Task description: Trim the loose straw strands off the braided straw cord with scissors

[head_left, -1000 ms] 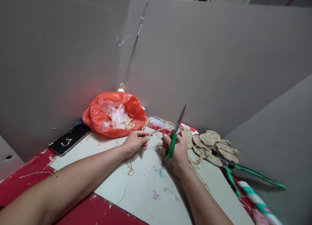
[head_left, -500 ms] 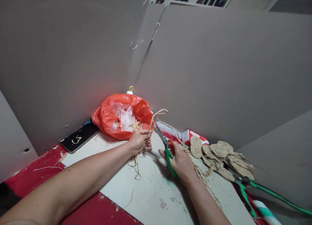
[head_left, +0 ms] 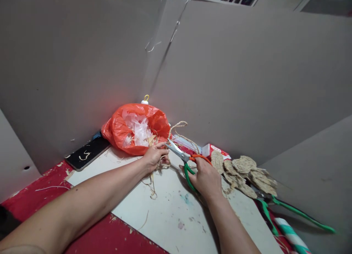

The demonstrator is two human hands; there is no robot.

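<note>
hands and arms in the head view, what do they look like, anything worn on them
The left hand and right hand are both ungloved, with five-fingered human shapes. No sleeve covers the left forearm or right forearm, and no watch or bracelet shows at either wrist. The left forearm has one small spot. Some fingers are hidden, so rings cannot be ruled out.

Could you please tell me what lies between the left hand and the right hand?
The head view shows the scissors there, blades pointing from the right hand toward the left hand.
</note>
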